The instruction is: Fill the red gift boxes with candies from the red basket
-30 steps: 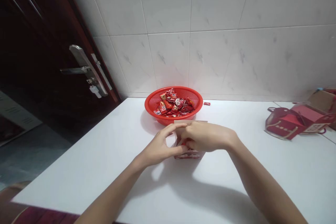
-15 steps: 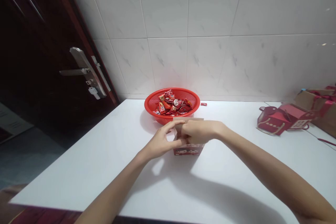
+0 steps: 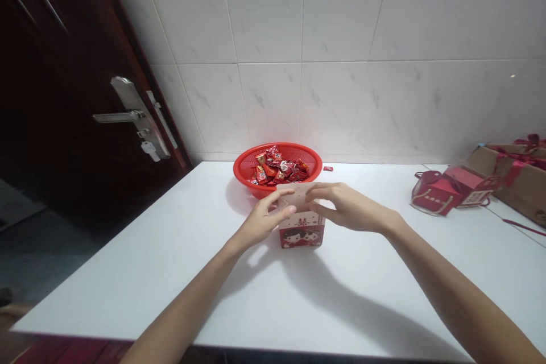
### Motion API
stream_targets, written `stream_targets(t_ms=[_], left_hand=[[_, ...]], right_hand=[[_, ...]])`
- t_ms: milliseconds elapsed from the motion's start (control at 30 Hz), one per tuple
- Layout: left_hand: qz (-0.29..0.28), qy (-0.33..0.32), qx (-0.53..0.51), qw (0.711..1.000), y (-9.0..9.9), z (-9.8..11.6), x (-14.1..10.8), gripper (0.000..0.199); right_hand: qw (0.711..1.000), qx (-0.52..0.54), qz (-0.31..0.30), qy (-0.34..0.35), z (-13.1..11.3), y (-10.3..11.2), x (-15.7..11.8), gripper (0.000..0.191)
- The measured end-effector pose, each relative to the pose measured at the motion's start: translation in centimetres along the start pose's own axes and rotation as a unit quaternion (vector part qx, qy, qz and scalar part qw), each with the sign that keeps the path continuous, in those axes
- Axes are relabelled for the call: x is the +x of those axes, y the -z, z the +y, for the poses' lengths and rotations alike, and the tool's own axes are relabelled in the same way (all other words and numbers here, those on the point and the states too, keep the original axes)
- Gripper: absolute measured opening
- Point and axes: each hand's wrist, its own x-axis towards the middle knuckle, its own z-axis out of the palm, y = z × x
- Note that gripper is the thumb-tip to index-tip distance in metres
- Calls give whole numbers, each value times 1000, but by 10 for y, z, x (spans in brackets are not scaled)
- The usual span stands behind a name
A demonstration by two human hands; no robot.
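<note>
A small open-topped paper candy box (image 3: 302, 236) stands upright on the white table, red below and pale above, with cartoon figures on its front. My left hand (image 3: 260, 223) holds the box's upper left edge, thumb towards the front and fingers further back. At the upper right edge, my right hand (image 3: 352, 207) has its fingers curled over and its thumb bent towards them. The hands partly cover the raised flaps, and the box's inside is hidden. Right behind the box sits a red plastic basket (image 3: 313, 169) of wrapped candies (image 3: 273, 168).
One red wrapped candy (image 3: 328, 169) lies right of the basket. Red gift boxes (image 3: 435, 192) with cord handles stand on the right, before a cardboard box (image 3: 518, 185) with dark red ribbons. A tiled wall (image 3: 341, 108) backs the table (image 3: 170, 273); a dark door (image 3: 63, 96) is at left.
My right hand has come up out of the box's opening to its upper right edge, its fist loosened. My left hand stays at the left side. More of the box front shows now.
</note>
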Motion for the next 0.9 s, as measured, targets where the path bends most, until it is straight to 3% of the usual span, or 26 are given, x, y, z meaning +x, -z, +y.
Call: stream_targets(t_ms=[167, 267, 467, 633, 900], left_hand=[[11, -28, -31, 999, -1, -8, 7, 46], [12, -40, -16, 999, -5, -6, 11, 47], [-27, -66, -22, 997, -7, -14, 14, 48], [17, -91, -56, 994, -13, -29, 16, 63], [86, -95, -11, 992, -22, -35, 11, 37]], right_hand=[[984, 70, 155, -55, 20, -18, -20, 40], [968, 138, 175, -112, 31, -38, -28, 51], [939, 192, 245, -145, 39, -62, -30, 45], [924, 160, 317, -142, 40, -81, -32, 38], [937, 68, 334, -83, 37, -90, -38, 29]])
